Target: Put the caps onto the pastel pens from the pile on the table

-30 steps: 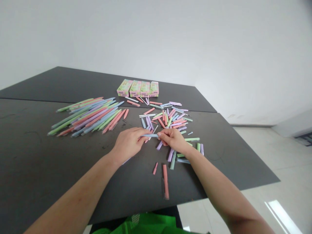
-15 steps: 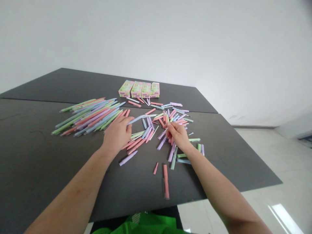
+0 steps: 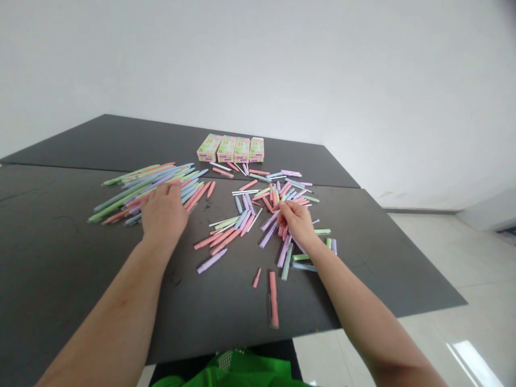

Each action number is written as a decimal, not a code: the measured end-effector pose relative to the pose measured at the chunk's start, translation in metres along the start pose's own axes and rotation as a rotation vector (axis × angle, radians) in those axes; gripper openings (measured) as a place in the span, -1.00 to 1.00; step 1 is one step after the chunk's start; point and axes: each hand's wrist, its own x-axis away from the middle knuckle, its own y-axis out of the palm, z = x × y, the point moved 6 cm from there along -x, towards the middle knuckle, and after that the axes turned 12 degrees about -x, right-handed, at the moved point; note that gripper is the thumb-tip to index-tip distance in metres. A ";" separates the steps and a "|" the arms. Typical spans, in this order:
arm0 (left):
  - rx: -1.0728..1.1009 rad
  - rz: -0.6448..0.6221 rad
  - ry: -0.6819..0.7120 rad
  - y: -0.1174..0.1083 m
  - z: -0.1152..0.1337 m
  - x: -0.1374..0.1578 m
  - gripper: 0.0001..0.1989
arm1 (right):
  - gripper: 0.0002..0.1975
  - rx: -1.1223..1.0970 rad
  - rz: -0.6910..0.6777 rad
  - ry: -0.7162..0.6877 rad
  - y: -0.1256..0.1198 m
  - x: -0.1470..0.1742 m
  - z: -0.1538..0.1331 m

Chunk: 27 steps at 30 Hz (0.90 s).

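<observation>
My left hand point(image 3: 164, 210) lies over the near right part of a pile of capped pens point(image 3: 133, 191) in green, red, blue and purple. Its fingers are curled downward among them, and their tips are hidden, so what they hold cannot be made out. At the heap of loose pen parts point(image 3: 271, 200), the thumb and fingers of my right hand point(image 3: 296, 219) are pinched together. Whatever is between them is too small or hidden to name. Purple barrels point(image 3: 284, 252) and a grey-green barrel point(image 3: 287, 263) lie just below that hand.
Several pink and green boxes point(image 3: 229, 149) stand in a row at the back. Red and white parts point(image 3: 226, 236) spread between my hands. A red barrel with a clear cap point(image 3: 274, 301) and a small red piece point(image 3: 257, 278) lie near the front edge of the dark table point(image 3: 217, 317).
My left hand has moved left from the middle parts, where it held a blue pen, onto the pen pile. The right hand has shifted slightly and stays pinched at the heap.
</observation>
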 end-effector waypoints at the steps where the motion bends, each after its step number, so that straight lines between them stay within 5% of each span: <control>1: 0.010 0.007 0.010 -0.001 0.001 0.000 -0.57 | -0.57 0.004 0.001 -0.006 0.000 0.000 0.000; 15: 0.454 -0.022 0.255 0.008 0.052 0.007 -0.62 | -0.63 -0.037 0.028 0.009 -0.004 -0.003 -0.002; 27: 0.311 -0.134 0.266 0.047 0.061 0.008 -0.56 | -0.61 0.037 -0.052 0.066 0.005 0.002 0.001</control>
